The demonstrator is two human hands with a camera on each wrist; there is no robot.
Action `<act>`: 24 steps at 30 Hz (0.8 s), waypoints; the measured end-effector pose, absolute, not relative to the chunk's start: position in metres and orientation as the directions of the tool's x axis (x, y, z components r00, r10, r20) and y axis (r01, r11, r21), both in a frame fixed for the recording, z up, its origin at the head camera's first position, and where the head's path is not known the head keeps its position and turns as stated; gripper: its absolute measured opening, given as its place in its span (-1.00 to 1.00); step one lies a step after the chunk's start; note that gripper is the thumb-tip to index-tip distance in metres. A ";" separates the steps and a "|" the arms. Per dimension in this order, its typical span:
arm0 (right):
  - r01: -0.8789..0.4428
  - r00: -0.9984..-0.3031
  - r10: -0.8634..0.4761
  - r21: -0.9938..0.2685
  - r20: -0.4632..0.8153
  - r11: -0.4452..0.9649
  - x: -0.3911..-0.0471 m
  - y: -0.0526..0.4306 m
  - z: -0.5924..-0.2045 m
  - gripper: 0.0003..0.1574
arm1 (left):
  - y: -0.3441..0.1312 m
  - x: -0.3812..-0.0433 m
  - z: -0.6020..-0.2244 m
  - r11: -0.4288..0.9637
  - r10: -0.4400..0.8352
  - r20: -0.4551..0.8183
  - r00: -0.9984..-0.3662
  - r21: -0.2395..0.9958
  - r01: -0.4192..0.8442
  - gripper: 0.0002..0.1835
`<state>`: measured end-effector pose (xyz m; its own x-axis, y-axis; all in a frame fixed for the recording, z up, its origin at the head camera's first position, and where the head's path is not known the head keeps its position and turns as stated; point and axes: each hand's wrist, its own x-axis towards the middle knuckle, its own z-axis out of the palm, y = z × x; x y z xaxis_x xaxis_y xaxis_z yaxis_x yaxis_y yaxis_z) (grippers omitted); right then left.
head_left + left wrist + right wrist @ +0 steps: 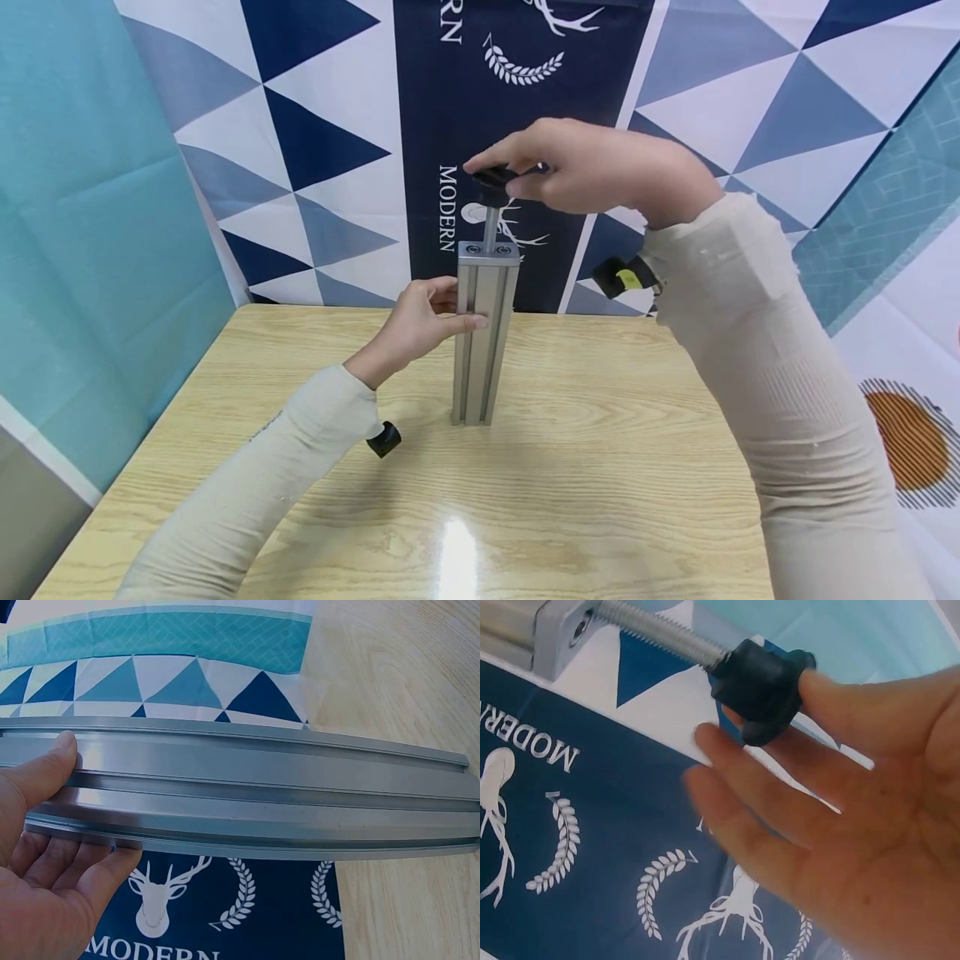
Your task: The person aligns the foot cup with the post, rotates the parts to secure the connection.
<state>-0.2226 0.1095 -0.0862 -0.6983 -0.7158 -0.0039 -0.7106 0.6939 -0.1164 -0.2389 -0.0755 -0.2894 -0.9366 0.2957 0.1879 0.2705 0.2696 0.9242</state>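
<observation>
An aluminium extrusion profile (483,350) stands upright on the table, with slots down its sides and a bolted end plate (489,252) on top. My left hand (420,323) grips its upper part, the thumb across one face and the fingers round the far side, as the left wrist view (45,847) also shows. From the end plate rises a threaded rod (664,634) topped by a black lobed knob (761,690). Between thumb and index finger my right hand (588,167) pinches this knob from above; its other fingers stand apart from it in the right wrist view.
The wooden table (615,467) ends at a patterned cloth (330,167) hanging close behind the profile. A teal cloth (97,208) hangs along the left side. Small black wrist cameras (385,439) stick out from both sleeves.
</observation>
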 end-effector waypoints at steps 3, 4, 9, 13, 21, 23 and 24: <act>-0.650 -0.760 -0.638 -0.101 0.124 0.753 -0.223 0.107 -0.089 -0.53 | -0.076 -0.239 -0.288 0.274 0.294 0.189 -0.937 0.922 0.272 -0.49; -0.613 -0.786 -0.593 -0.096 0.176 0.784 -0.223 0.105 -0.091 -0.55 | -0.076 -0.239 -0.288 0.275 0.294 0.191 -0.937 0.922 0.274 -0.49; -0.409 -0.863 -0.331 -0.142 0.382 0.901 -0.225 0.092 -0.112 -0.22 | -0.075 -0.240 -0.289 0.274 0.298 0.193 -0.935 0.921 0.277 -0.53; -0.352 -0.843 -0.246 -0.146 0.478 0.924 -0.223 0.087 -0.125 -0.20 | -0.074 -0.240 -0.290 0.275 0.313 0.199 -0.929 0.917 0.290 -0.52; -0.332 -0.846 -0.253 -0.091 0.470 0.939 -0.217 0.087 -0.125 0.00 | -0.075 -0.239 -0.289 0.270 0.299 0.191 -0.935 0.923 0.275 -0.54; -0.352 -0.862 -0.289 -0.083 0.416 0.932 -0.215 0.090 -0.120 0.08 | -0.076 -0.239 -0.289 0.270 0.301 0.191 -0.934 0.923 0.276 -0.54; -0.373 -0.868 -0.318 -0.078 0.381 0.924 -0.214 0.091 -0.117 0.09 | -0.076 -0.239 -0.288 0.270 0.304 0.193 -0.933 0.922 0.278 -0.54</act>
<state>-0.2139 0.0913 -0.1175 -0.8682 -0.3181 0.3808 -0.3731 0.9245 -0.0785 -0.2386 -0.0759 -0.2884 -0.9329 0.3044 0.1926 0.2784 0.2700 0.9217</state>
